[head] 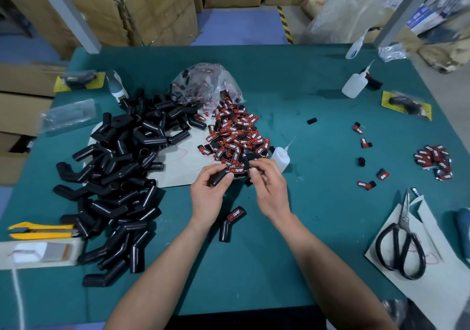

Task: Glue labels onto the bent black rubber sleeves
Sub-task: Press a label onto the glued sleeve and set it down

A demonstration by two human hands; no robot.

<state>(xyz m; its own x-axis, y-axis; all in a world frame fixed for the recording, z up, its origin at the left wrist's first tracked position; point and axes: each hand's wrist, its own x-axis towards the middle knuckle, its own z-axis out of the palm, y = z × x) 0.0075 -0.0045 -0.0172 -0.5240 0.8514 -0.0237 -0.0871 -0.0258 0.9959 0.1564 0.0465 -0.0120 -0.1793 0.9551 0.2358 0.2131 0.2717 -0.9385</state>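
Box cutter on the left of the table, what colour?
The box cutter is yellow with a blue strip along its body; it shows best in the head view.

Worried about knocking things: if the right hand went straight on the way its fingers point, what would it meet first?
Probably the red label on the bent rubber sleeve that the left hand grips; depth is unclear.

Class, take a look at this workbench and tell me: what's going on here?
A person is labelling bent black rubber sleeves. The left hand grips one sleeve with a red-and-black label lying on it. Fingertips of the right hand work at the label's end; whether they pinch it is unclear. One labelled sleeve lies on the green table nearer the person. A pile of bare sleeves sits left, with a heap of labels and a glue bottle beyond the hands.
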